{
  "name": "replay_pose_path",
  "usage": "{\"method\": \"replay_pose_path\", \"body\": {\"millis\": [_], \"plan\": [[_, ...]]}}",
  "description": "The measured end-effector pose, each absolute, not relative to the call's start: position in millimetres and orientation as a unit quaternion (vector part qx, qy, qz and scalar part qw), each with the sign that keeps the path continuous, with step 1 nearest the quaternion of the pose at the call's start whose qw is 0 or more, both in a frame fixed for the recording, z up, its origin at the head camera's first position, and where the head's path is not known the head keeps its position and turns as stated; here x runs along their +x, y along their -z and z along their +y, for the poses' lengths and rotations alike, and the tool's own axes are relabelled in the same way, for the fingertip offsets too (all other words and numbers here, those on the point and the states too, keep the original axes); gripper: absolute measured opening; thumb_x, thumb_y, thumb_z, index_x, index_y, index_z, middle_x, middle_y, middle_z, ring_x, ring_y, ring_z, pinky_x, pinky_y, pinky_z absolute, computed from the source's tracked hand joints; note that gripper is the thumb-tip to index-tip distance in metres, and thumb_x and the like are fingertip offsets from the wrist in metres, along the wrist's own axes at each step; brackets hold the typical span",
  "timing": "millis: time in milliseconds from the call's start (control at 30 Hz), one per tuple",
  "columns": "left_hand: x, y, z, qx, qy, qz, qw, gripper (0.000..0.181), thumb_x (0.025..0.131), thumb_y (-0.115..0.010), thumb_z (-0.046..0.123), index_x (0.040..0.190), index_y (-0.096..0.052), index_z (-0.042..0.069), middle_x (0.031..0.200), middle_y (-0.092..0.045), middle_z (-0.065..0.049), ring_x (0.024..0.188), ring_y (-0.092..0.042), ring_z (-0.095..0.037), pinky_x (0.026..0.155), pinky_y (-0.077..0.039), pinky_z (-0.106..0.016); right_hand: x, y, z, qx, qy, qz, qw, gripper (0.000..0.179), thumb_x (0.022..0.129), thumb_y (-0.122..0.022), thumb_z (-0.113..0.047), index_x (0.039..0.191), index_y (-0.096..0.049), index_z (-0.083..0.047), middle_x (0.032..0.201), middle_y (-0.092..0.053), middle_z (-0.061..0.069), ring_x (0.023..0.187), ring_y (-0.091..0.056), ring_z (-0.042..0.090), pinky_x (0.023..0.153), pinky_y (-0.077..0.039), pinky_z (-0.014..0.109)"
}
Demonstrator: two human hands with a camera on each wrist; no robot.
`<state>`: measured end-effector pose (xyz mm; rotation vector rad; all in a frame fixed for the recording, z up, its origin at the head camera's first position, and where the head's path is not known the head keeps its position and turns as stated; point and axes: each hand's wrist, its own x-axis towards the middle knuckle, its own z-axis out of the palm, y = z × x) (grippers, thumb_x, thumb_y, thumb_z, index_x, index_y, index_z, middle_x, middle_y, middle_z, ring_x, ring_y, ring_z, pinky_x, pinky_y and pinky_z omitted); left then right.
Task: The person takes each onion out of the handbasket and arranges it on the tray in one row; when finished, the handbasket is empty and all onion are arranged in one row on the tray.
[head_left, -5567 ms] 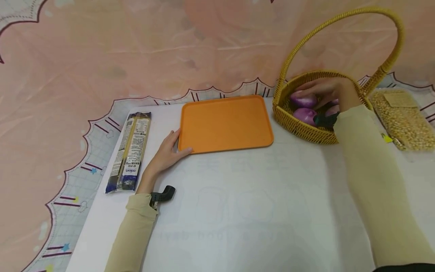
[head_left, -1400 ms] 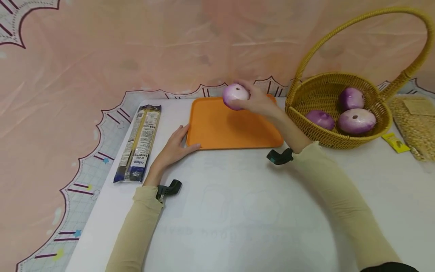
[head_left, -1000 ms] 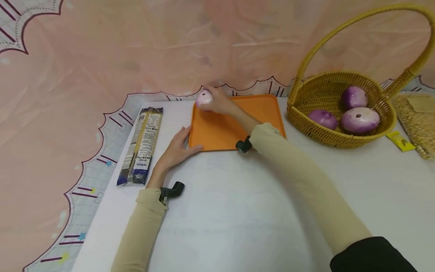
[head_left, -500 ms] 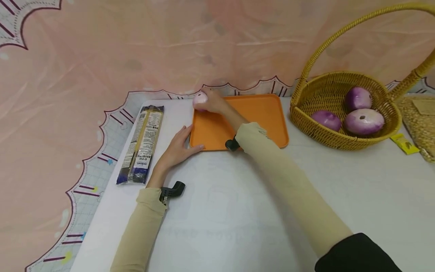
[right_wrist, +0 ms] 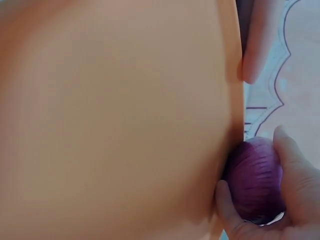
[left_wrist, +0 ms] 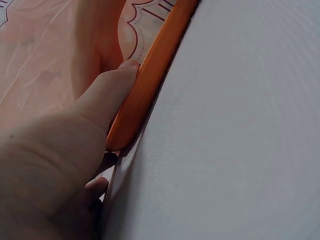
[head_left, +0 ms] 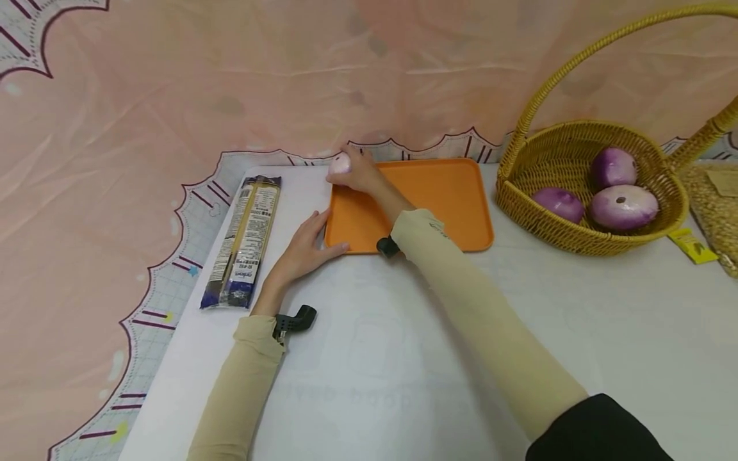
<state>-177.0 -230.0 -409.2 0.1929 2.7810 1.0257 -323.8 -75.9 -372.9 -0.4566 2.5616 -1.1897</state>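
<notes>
Tray (head_left: pixel 438 198) btwn pkt (head_left: pixel 241 243) (L) & basket (head_left: pixel 548 232) (R)

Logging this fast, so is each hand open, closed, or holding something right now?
Left hand: open, touching the orange tray at one corner.
Right hand: closed, holding a purple onion.

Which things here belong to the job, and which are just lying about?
In the job, it seems:
purple onion, in the right grip
orange tray, touched by the left grip
wicker basket with three more onions

Just lying about:
long packet, left of the tray
bag of kernels, right of the basket
small yellow packet, beside that bag
</notes>
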Motion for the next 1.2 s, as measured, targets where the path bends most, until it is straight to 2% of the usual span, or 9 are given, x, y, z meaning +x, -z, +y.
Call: {"method": "replay_pose_path", "body": {"millis": [200,667,1200], "plan": [[-177.0,409.6,-229.5,0.065,-0.344,0.933,0.085,0.09,0.086,-0.069,0.047,0.156,-0.021,0.015,0.163,-0.018,-0.012,0.153,-0.01,-0.03,0.122,-0.014,-0.055,-322.8,374.0,-76.2,-0.146,0.421,0.884,0.14,0.085,0.084,-0.072,-0.042,0.152,-0.025,-0.022,0.151,-0.024,0.02,0.128,-0.043,0.032,0.113,-0.04,0.042],[-176.2,409.8,-228.7,0.061,-0.348,0.932,0.085,0.09,0.086,-0.069,0.048,0.156,-0.021,0.017,0.163,-0.018,-0.011,0.153,-0.01,-0.029,0.122,-0.015,-0.055,-322.1,374.5,-77.9,-0.133,0.426,0.886,0.127,0.089,0.082,-0.074,-0.043,0.152,-0.024,-0.02,0.15,-0.027,0.019,0.129,-0.042,0.031,0.114,-0.038,0.042],[-176.1,409.6,-229.1,0.067,-0.347,0.932,0.079,0.088,0.087,-0.069,0.044,0.155,-0.023,0.014,0.162,-0.021,-0.013,0.152,-0.011,-0.031,0.122,-0.015,-0.055,-320.1,374.7,-76.2,-0.128,0.391,0.903,0.126,0.1,0.079,-0.075,-0.051,0.155,-0.015,-0.025,0.151,-0.027,0.018,0.13,-0.043,0.03,0.114,-0.039,0.043]]}}
